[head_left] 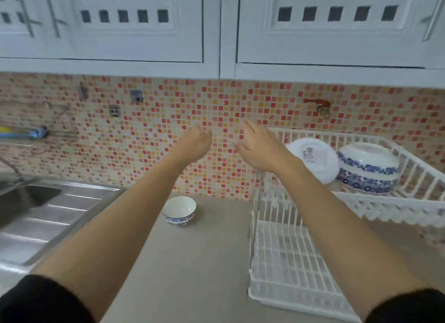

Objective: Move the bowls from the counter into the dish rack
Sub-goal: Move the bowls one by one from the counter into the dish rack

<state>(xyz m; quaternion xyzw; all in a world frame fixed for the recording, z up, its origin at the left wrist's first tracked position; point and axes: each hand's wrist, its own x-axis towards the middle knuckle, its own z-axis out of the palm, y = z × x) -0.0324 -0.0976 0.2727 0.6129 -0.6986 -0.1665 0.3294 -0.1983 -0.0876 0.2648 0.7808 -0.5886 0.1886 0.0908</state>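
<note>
A small white bowl with a blue pattern (179,210) stands upright on the beige counter (192,262), near the tiled wall. The white two-tier dish rack (284,257) stands to its right. On the rack's upper tier a large blue-and-white bowl (368,168) lies upside down beside a white bowl (313,159) leaning on its side. My left hand (195,142) is raised in front of the wall, fingers loosely curled, holding nothing. My right hand (260,146) hovers just left of the upper tier, fingers spread and empty. Both hands are well above the small bowl.
A steel sink with a ribbed drainboard (60,214) fills the left side. White wall cabinets (216,28) hang overhead. A red tap handle (317,104) sticks out of the mosaic wall above the rack. The rack's lower tier (289,274) holds nothing.
</note>
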